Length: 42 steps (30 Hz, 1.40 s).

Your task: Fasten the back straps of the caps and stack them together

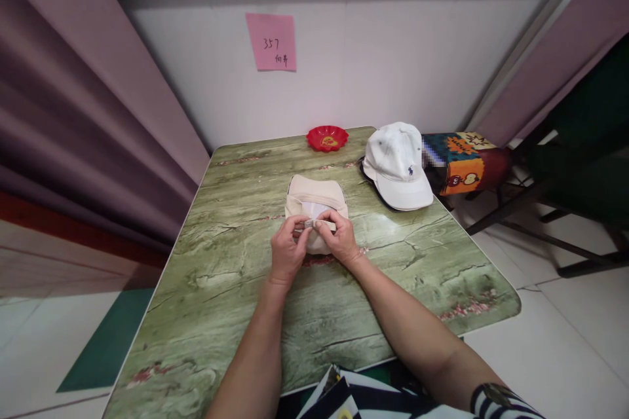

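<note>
A beige cap (317,191) lies on the green wood-patterned table (236,301), its brim toward the far side and the inside partly showing. Both hands meet at the cap's back strap (324,225), which has a small metal-looking buckle (308,224). My left hand (289,245) pinches the strap at the buckle between thumb and fingers. On the other side of the buckle, my right hand (339,236) grips the strap with thumb and forefinger. My fingers cover part of the strap and the near part of the cap.
To the right, a white cap (398,167) with a small dark logo rests on a darker cap (369,184). A red scalloped dish (327,139) stands near the wall. Pinned flat on the wall is a pink note (272,42). Beyond the table's right edge is a patterned cloth-covered seat (462,163).
</note>
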Each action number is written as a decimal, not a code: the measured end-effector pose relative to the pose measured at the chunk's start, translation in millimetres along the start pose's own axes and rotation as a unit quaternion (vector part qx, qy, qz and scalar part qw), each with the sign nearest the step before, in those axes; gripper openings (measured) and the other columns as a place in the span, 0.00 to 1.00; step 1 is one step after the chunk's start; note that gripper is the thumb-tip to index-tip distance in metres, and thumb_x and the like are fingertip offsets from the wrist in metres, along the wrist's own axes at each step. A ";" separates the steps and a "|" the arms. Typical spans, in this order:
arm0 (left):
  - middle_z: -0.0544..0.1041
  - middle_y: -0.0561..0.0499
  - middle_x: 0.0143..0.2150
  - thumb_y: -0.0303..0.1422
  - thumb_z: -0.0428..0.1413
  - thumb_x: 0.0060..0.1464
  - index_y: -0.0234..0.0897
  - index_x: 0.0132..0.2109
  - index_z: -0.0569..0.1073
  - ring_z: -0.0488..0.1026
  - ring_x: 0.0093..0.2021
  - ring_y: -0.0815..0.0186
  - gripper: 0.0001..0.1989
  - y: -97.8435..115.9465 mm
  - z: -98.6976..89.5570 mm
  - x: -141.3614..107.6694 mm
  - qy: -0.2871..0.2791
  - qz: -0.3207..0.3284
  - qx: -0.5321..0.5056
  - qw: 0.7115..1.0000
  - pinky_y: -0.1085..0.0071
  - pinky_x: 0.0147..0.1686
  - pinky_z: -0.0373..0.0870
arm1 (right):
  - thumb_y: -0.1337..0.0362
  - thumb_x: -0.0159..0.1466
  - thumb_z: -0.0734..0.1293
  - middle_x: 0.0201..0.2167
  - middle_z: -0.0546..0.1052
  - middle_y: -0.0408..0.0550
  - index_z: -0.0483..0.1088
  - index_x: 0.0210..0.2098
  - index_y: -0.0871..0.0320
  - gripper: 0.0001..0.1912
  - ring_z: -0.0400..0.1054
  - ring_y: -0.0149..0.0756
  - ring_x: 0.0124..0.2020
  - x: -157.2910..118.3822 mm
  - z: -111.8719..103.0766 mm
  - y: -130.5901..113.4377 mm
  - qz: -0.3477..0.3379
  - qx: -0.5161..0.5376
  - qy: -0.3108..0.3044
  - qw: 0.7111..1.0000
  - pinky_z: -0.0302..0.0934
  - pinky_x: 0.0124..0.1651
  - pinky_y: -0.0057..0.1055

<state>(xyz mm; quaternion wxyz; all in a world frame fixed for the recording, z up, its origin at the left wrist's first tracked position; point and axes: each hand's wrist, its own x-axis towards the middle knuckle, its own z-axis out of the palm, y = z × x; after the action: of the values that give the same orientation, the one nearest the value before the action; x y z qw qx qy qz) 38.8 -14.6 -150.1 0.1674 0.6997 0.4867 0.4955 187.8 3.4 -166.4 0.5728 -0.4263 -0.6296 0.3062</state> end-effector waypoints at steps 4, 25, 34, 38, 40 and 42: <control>0.77 0.50 0.39 0.33 0.58 0.59 0.38 0.45 0.74 0.77 0.34 0.68 0.07 -1.3 0.8 -0.1 0.006 -0.012 -0.014 1.000 0.72 0.33 0.75 | 0.60 0.62 0.64 0.28 0.73 0.43 0.68 0.31 0.56 0.07 0.68 0.34 0.32 0.3 -0.2 0.0 -0.002 -0.016 0.009 1.000 0.63 0.39 0.29; 0.77 0.50 0.39 0.34 0.59 0.58 0.39 0.44 0.75 0.76 0.34 0.67 0.08 -7.4 1.5 0.2 0.000 -0.019 -0.046 0.999 0.71 0.35 0.74 | 0.59 0.65 0.65 0.28 0.77 0.46 0.72 0.31 0.55 0.08 0.71 0.35 0.31 -3.1 1.3 -4.5 -0.049 -0.098 0.034 0.993 0.63 0.38 0.31; 0.78 0.50 0.36 0.36 0.61 0.55 0.39 0.44 0.75 0.76 0.33 0.67 0.10 -9.7 6.5 -2.0 0.024 -0.063 -0.089 0.994 0.71 0.33 0.74 | 0.61 0.64 0.62 0.30 0.76 0.46 0.69 0.34 0.55 0.06 0.70 0.36 0.32 -5.1 0.8 -6.1 -0.048 -0.102 0.035 0.993 0.62 0.38 0.30; 0.78 0.52 0.33 0.35 0.63 0.52 0.38 0.43 0.74 0.76 0.31 0.68 0.12 -8.0 6.8 -0.9 0.019 -0.111 -0.152 0.982 0.72 0.33 0.74 | 0.61 0.64 0.62 0.29 0.74 0.44 0.68 0.33 0.55 0.06 0.69 0.35 0.30 -5.5 1.3 -3.8 -0.044 -0.098 0.039 0.993 0.62 0.36 0.30; 0.78 0.51 0.33 0.35 0.64 0.50 0.37 0.42 0.74 0.77 0.32 0.67 0.13 -8.0 6.0 0.1 0.010 -0.142 -0.203 0.969 0.72 0.34 0.74 | 0.61 0.64 0.63 0.28 0.74 0.44 0.68 0.32 0.55 0.06 0.69 0.35 0.30 -5.3 1.7 -2.9 -0.039 -0.099 0.037 0.994 0.61 0.36 0.30; 0.79 0.50 0.34 0.35 0.65 0.48 0.36 0.41 0.74 0.77 0.33 0.67 0.13 -9.0 4.9 1.2 0.000 -0.177 -0.254 0.951 0.71 0.34 0.74 | 0.60 0.64 0.63 0.27 0.74 0.43 0.69 0.32 0.54 0.07 0.69 0.34 0.30 -5.0 2.1 -2.1 -0.032 -0.097 0.037 0.994 0.61 0.36 0.30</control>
<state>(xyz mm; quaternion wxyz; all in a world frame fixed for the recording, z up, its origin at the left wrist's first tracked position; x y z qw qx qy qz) 38.4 -8.2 -158.1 0.4247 0.5368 0.4611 0.5647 185.2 -1.8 -167.2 0.5611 -0.4705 -0.6481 0.2092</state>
